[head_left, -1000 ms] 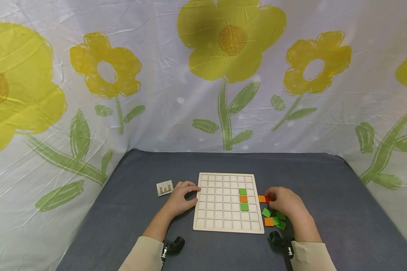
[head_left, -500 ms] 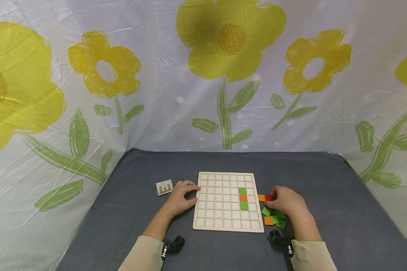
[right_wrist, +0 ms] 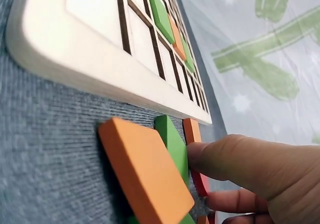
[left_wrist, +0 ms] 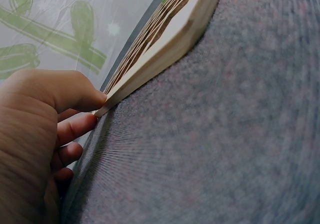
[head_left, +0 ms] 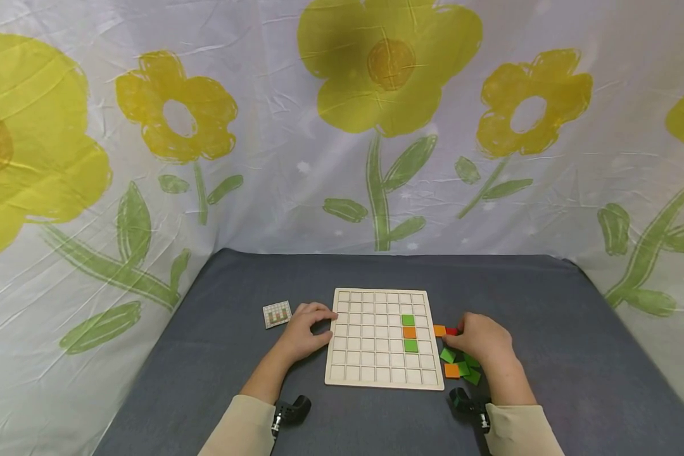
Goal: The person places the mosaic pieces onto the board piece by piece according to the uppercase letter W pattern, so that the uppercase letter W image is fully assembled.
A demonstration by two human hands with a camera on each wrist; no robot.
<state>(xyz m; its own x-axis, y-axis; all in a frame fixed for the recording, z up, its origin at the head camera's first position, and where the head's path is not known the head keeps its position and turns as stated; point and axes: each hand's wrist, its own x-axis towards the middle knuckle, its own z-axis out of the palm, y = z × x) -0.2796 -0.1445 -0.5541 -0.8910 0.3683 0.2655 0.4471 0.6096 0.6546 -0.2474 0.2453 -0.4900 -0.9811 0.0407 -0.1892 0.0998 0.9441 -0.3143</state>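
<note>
1. No text, label, brand or number can be read in any view.
2. Card (head_left: 277, 314), just beside the left grip (head_left: 297, 337), on its outer side: a printed grid with small coloured marks, too small to tell whether letters or digits stand there.
3. Left camera (head_left: 294, 412), behind that grip at the wrist: a pale patch, unreadable.
4. Right camera (head_left: 466, 404), behind the right grip (head_left: 483, 340): a pale patch, likewise unreadable.

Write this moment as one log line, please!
left fingers: touching wooden board; right fingers: around red tile; on board: orange tile between two green tiles; beside board: loose green tiles, loose orange tiles
</note>
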